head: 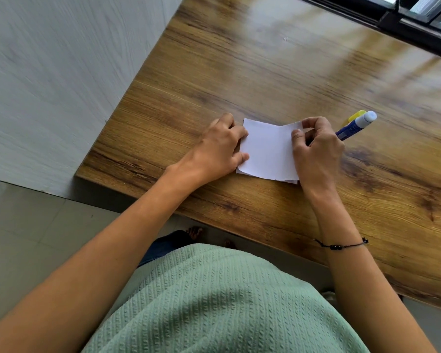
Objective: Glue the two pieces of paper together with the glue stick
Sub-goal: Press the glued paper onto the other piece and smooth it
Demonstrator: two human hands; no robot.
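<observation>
My right hand [316, 149] is curled nearly closed; thumb and forefinger pinch the far right corner of the top paper [267, 149] and lift it, so that edge curls up off the sheet below; the same hand also appears to keep the glue stick [354, 127], its uncapped end jutting past my knuckles to the right. My left hand [219, 149] lies flat and mostly open; its fingertips [243, 157] press the left edge of the papers against the table [214, 72]; it grips nothing.

Risks, as I judge them: the raised corner could settle askew if my right hand lets go unevenly; the cause would be a crooked pinch; a sliver of the lower paper [290, 181] already shows at the near edge, so the two are not quite flush. The exposed glue tip could smear the wood or my fingers, since it hangs close over the tabletop. A crease may set in at the curl.

The papers lie between my hands, touching both; a yellow cap [357, 115] sits just beyond the stick, near my right hand.
</observation>
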